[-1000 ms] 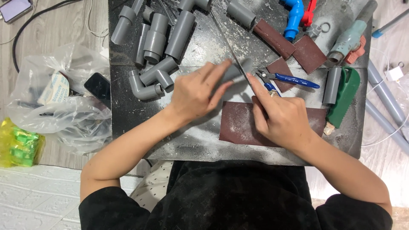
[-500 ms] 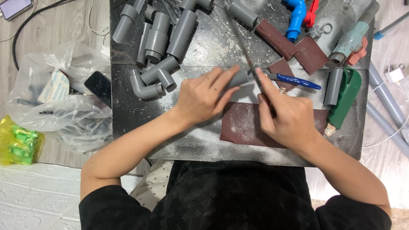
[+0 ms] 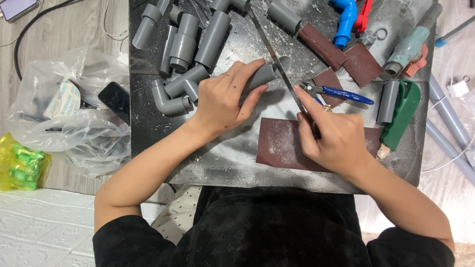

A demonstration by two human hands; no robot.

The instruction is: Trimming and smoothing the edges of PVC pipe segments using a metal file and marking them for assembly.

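Observation:
My left hand (image 3: 226,97) presses a short grey pipe piece (image 3: 267,73) down on the dark dusty work board (image 3: 232,163). My right hand (image 3: 332,134) grips a thin hacksaw blade (image 3: 272,47) that runs diagonally up and left, crossing the pipe piece near its right end. A brown sandpaper sheet (image 3: 279,143) lies flat under my right hand.
Several grey pipes and elbow fittings (image 3: 188,44) lie at the board's upper left. Blue-handled pliers (image 3: 341,93), more sandpaper pieces (image 3: 363,63), a blue fitting (image 3: 345,15), a grey-green valve (image 3: 410,47) and a green tool (image 3: 402,116) sit right. Plastic bags (image 3: 69,118) lie on the floor, left.
The saw blade and my right hand have slid up and away along the cut. My left hand has shifted slightly up with the pipe piece.

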